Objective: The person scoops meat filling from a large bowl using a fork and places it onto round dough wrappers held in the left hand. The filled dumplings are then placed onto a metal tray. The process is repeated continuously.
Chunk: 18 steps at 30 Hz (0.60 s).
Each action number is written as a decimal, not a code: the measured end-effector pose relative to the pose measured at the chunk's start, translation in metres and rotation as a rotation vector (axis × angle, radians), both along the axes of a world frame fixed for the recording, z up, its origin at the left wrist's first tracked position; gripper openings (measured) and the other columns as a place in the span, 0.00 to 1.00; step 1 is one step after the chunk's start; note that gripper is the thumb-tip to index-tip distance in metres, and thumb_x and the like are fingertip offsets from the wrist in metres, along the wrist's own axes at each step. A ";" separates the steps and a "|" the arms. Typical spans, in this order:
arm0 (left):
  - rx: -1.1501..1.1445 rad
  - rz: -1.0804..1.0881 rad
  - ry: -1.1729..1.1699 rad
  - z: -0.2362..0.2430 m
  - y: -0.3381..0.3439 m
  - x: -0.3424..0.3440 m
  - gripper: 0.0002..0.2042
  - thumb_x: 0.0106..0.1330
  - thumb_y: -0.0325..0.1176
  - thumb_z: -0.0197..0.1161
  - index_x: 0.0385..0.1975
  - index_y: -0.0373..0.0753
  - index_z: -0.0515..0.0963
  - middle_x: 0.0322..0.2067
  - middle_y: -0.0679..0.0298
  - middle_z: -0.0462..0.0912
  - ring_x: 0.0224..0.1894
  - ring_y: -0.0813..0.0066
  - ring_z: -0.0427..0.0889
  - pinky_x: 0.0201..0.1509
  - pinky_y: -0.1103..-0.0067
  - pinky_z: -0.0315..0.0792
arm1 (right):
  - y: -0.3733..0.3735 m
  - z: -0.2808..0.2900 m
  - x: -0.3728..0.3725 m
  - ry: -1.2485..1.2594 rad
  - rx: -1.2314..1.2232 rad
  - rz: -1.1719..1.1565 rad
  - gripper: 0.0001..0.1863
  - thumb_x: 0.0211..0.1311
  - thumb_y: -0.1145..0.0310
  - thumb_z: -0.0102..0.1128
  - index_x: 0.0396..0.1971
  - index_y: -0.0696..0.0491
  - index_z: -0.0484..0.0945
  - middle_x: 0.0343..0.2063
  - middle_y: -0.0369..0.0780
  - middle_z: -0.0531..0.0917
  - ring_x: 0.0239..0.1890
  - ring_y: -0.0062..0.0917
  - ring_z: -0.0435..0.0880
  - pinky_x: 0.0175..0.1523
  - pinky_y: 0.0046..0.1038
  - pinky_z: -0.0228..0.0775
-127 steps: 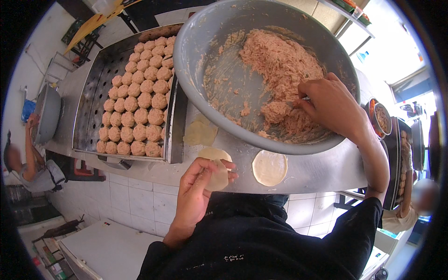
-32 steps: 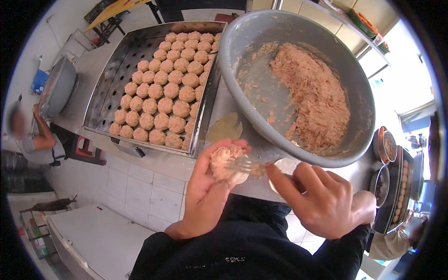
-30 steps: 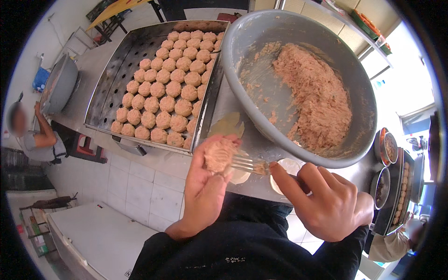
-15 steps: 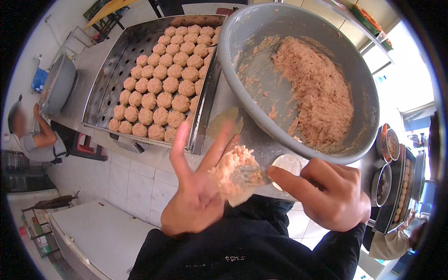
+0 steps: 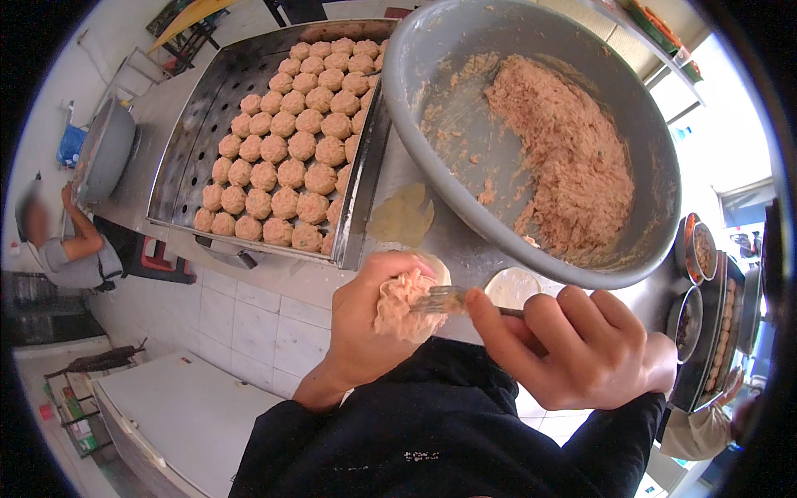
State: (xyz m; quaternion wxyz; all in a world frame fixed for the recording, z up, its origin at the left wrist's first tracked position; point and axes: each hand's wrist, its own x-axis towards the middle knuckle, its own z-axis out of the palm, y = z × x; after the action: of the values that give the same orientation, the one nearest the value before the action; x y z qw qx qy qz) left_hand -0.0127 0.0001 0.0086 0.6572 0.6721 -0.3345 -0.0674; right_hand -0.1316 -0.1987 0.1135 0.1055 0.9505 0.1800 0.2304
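My left hand (image 5: 355, 322) is curled round an open-topped dumpling (image 5: 402, 309) of pink minced filling, with its pale wrapper (image 5: 437, 274) showing at the side. A fork (image 5: 440, 300) is gripped in my right hand (image 5: 577, 344), its tines pressed against the filling. Between my hands and the basin lies a round wrapper (image 5: 512, 288) on the metal table. More thin wrappers (image 5: 401, 217) lie near the tray. The large grey basin (image 5: 423, 153) at the right holds a heap of minced filling (image 5: 569, 170).
A perforated metal tray (image 5: 187, 158) at the left carries rows of many formed dumplings (image 5: 290, 174). Far left, another person (image 5: 66, 241) stands by a grey tub (image 5: 108, 153). At the right are bowls (image 5: 686, 324) and another person's sleeve (image 5: 697, 432). A white freezer (image 5: 191, 415) stands lower left.
My left hand's spread fingers have closed round the dumpling, and the hand has turned. The fork's tines, blurred over the filling before, now show plainly against it. The view has shifted slightly.
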 end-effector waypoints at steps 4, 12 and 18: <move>-0.067 0.182 0.149 0.000 -0.003 -0.003 0.25 0.57 0.18 0.81 0.52 0.37 0.77 0.40 0.63 0.85 0.41 0.76 0.85 0.47 0.80 0.79 | 0.009 0.006 -0.004 -0.012 -0.046 -0.163 0.18 0.56 0.69 0.68 0.47 0.41 0.92 0.23 0.26 0.64 0.23 0.11 0.67 0.25 0.19 0.50; -0.144 0.153 0.005 0.004 -0.014 0.006 0.22 0.51 0.14 0.77 0.46 0.36 0.78 0.41 0.61 0.82 0.39 0.72 0.82 0.47 0.77 0.77 | -0.004 0.003 0.001 -0.019 0.049 -0.078 0.21 0.52 0.71 0.70 0.48 0.41 0.92 0.20 0.26 0.60 0.19 0.10 0.65 0.20 0.17 0.55; 0.022 -0.070 -0.100 0.009 -0.003 0.011 0.23 0.50 0.14 0.77 0.47 0.34 0.80 0.41 0.59 0.81 0.41 0.68 0.82 0.52 0.76 0.76 | -0.008 0.005 0.004 0.134 0.271 0.008 0.20 0.53 0.71 0.71 0.49 0.43 0.92 0.20 0.26 0.63 0.18 0.08 0.68 0.19 0.19 0.65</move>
State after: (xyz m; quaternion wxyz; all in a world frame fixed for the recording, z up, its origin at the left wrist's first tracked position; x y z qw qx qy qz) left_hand -0.0018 -0.0027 0.0174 0.6294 0.6697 -0.3895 -0.0607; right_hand -0.1274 -0.2064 0.1181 -0.0369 0.9685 0.1575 0.1891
